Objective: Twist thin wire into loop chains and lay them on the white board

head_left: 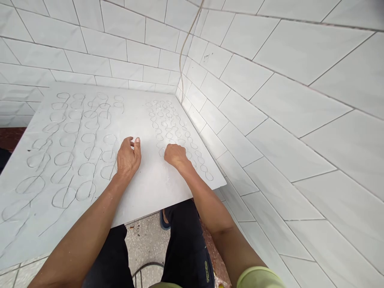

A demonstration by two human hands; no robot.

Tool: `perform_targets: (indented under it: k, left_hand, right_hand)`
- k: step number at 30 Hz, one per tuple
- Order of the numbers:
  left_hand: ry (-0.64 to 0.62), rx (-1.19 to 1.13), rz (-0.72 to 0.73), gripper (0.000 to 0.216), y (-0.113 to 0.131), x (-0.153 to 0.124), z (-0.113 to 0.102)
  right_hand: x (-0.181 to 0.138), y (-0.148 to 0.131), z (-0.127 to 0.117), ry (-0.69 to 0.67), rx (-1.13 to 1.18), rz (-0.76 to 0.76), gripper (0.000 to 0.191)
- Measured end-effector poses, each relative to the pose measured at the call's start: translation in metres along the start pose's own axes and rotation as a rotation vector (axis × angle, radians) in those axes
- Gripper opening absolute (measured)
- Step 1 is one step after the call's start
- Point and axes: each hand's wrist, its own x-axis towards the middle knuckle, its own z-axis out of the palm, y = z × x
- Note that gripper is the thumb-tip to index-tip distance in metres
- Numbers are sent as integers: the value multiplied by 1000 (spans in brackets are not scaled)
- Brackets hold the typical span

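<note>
Spanning the left and centre of the frame: white board (147, 200), flat face up.
Board axis: left end cut off at the frame edge, so full length cannot be told; near edge slopes from lower left up to centre right, where the near right corner points toward the tiled wall (270, 100).
Large loops (63, 159): rows on the left half of the board, running from upper left toward lower left of the frame, joined by long thin lines.
Small loops (170, 124): chains on the right part of the board, slanting from upper centre toward lower right.
Loop material: drawn marks or laid strands, cannot be told.
Left hand (128, 158): centre of the frame, beside the large loops; thumb up, fingers loosely curled, visible gap between them, nothing seen in the grip.
Right hand (175, 155): right of centre, over the small loops; fingers folded into a fist, fingertips hidden; cannot tell whether it encloses anything.
Hidden portions: forearms and hands cover some loops; faint outlines are hard to make out.
Cable (181, 56): upper centre, hanging along the wall corner; lower end disappears behind the board.
</note>
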Motion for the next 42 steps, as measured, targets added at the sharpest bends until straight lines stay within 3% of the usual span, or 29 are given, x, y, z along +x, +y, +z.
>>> perform_targets:
  k: [3,6,8,11,13,17,32,42]
  left_hand:
    - [17,-3,-6,62,1,-1,0]
    - [41,6,14,60,2,-1,0]
    - [45,19,37,58,3,-2,0]
    - [44,43,75,55,5,-3,0]
    - [47,60,102,53,6,-3,0]
    - [38,76,136,48,8,-4,0]
    - [10,78,173,46,7,-4,2]
    - [-12,82,158,48,5,-4,3]
  right_hand:
    - [-12,4,0,96,11,46,16]
    - [-38,3,9,297,49,0,27]
    - [-58,-3,21,367,75,-125,37]
    - [-80,-15,44,354,108,-391,49]
    - [-85,-22,57,328,127,-466,55]
    - [-81,-23,68,310,146,-435,60]
    - [-69,-17,70,326,185,-353,61]
    - [-60,-12,73,353,252,-374,63]
